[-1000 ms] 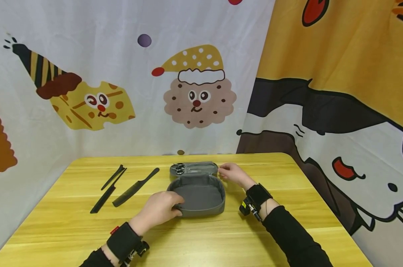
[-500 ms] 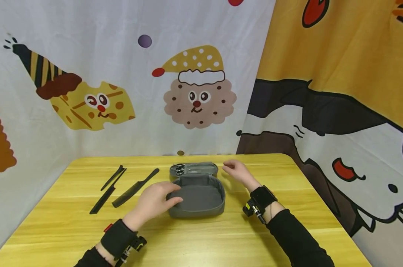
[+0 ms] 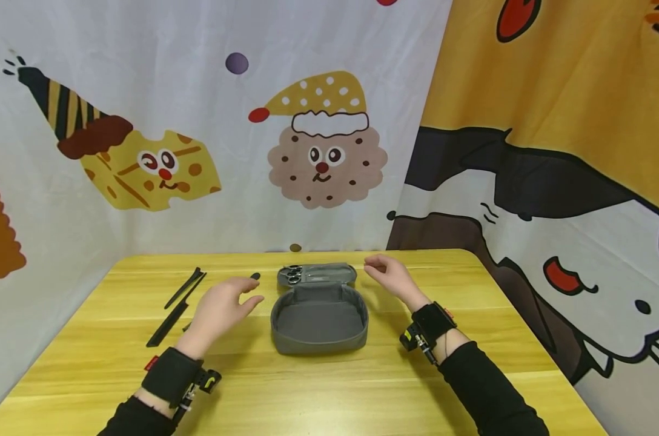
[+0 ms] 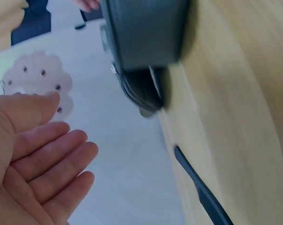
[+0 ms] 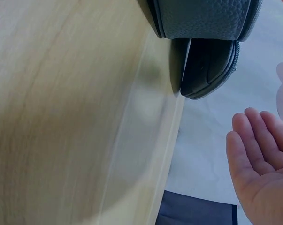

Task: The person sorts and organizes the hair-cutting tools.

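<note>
A grey zip case [image 3: 321, 348] lies unfolded on the table, its deep base toward me and its lid [image 3: 329, 274] folded back. Scissors [image 3: 294, 275] sit in the lid's pocket. My left hand [image 3: 218, 310] hovers above the wide comb, hiding most of it; only the handle tip [image 3: 255, 276] and a bit of the other end show. In the left wrist view that comb [image 4: 200, 187] appears below the case. The left fingers are relaxed and hold nothing. My right hand [image 3: 392, 277], also holding nothing, is raised just right of the lid, apart from it, fingers loosely bent.
Left of my left hand, a thin-handled black comb [image 3: 168, 324] and a slim black hair clip [image 3: 183, 287] lie side by side. The wooden table [image 3: 351, 399] ends at a printed cloth backdrop [image 3: 198, 230].
My left hand has let go of the case's left front rim and moved left over the wide comb. My right hand has left the lid's edge, shifting slightly right.
</note>
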A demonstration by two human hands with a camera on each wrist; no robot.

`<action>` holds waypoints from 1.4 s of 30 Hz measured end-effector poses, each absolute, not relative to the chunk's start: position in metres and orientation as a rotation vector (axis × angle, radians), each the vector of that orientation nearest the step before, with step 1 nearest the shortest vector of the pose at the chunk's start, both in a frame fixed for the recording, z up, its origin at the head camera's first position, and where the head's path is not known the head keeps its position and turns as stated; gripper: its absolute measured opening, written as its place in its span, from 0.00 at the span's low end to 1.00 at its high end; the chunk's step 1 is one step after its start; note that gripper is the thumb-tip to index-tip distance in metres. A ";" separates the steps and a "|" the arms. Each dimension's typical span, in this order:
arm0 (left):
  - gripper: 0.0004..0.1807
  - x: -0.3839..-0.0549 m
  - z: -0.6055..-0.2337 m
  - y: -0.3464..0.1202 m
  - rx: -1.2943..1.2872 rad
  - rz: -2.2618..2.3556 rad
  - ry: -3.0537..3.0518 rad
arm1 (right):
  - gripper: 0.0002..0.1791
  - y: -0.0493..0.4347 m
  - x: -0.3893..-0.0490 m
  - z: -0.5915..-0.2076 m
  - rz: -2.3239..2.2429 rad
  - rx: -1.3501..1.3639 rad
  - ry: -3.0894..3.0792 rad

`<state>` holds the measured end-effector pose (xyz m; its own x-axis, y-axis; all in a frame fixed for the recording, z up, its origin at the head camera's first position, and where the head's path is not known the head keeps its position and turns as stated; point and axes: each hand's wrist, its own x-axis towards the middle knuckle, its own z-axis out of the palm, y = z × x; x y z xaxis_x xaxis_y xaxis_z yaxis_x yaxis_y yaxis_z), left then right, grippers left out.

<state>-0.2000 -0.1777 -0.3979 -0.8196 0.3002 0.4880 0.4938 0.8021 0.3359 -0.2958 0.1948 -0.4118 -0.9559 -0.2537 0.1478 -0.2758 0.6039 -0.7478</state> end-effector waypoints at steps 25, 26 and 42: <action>0.18 -0.247 -0.417 -0.211 -0.370 -0.618 -2.879 | 0.16 0.188 -0.286 -0.398 1.244 0.652 -2.667; 0.18 -0.249 -0.417 -0.211 -0.366 -0.615 -2.889 | 0.16 0.188 -0.285 -0.397 1.237 0.660 -2.663; 0.12 -0.273 -0.422 -0.205 -0.280 -0.508 -3.042 | 0.20 0.173 -0.270 -0.385 1.157 0.823 -2.609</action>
